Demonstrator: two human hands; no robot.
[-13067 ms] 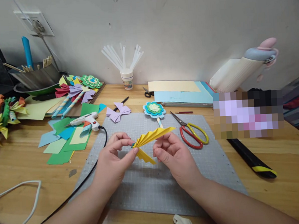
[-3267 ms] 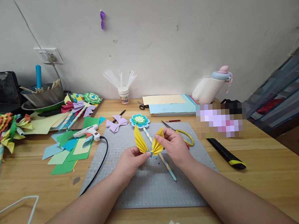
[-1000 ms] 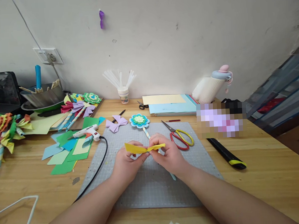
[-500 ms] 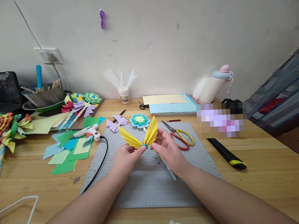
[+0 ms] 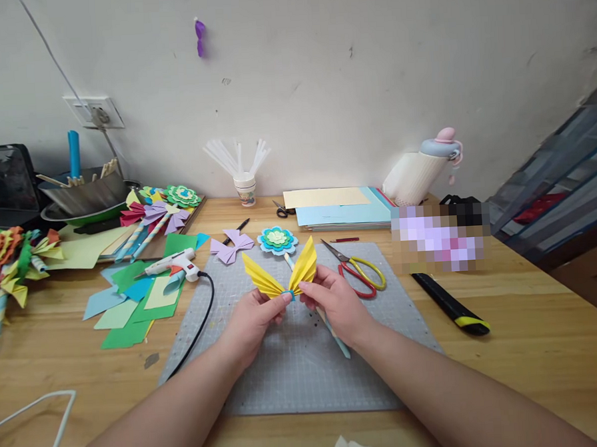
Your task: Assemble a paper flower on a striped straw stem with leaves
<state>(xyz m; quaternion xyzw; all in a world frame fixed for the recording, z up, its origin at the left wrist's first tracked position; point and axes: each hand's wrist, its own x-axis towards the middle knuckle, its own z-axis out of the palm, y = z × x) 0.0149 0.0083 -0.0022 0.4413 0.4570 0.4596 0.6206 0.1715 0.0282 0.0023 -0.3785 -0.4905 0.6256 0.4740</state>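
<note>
A yellow pleated paper bow [image 5: 281, 276] with a blue band at its middle is held up above the grey cutting mat [image 5: 305, 356]. My left hand [image 5: 256, 316] pinches its centre from the left, and my right hand [image 5: 332, 298] pinches it from the right. The two yellow wings fan upward in a V. Behind the bow lies a blue-and-green paper flower [image 5: 278, 240] on a striped paper stick [image 5: 334, 334] that runs under my right hand.
Red-and-yellow scissors [image 5: 357, 268] lie right of my hands, a purple paper bow [image 5: 231, 246] and a white glue gun [image 5: 173, 263] with a black cord to the left. Cut coloured paper [image 5: 132, 299], paper flowers, a cup of sticks [image 5: 245, 186] and stacked sheets [image 5: 342, 208] ring the mat.
The yellow bow was flattened edge-on a second ago; it is now turned with its wings fanned upward. Both hands keep hold of its centre.
</note>
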